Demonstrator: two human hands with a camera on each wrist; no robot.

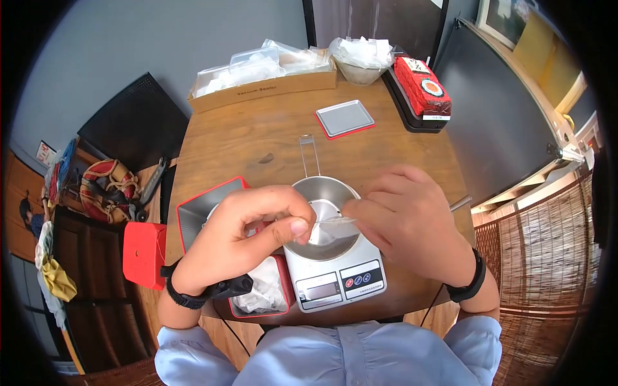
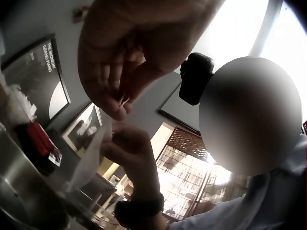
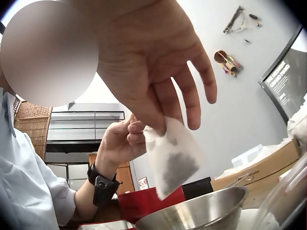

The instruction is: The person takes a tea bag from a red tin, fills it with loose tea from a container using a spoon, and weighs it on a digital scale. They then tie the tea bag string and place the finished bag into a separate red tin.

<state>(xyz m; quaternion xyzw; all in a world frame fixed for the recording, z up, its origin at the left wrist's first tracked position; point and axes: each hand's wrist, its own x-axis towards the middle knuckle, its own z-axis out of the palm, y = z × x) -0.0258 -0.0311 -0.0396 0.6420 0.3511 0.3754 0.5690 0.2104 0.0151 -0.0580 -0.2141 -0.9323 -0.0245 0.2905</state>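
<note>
My right hand pinches the top of a small white tea bag between thumb and forefinger. Dark contents show through its lower part in the right wrist view, where the other fingers extend loosely. Close beside it, my left hand has thumb and forefinger pressed together on a thin pale string. The bag hangs over a steel pan with a long upright-looking wire handle. Under the pan is a white digital scale with a display and round buttons.
Left of the scale, a red-rimmed container holds white bags; a larger grey-lined red box stands behind it. Farther back are a small grey tray, a cardboard box, a glass bowl and a red packet.
</note>
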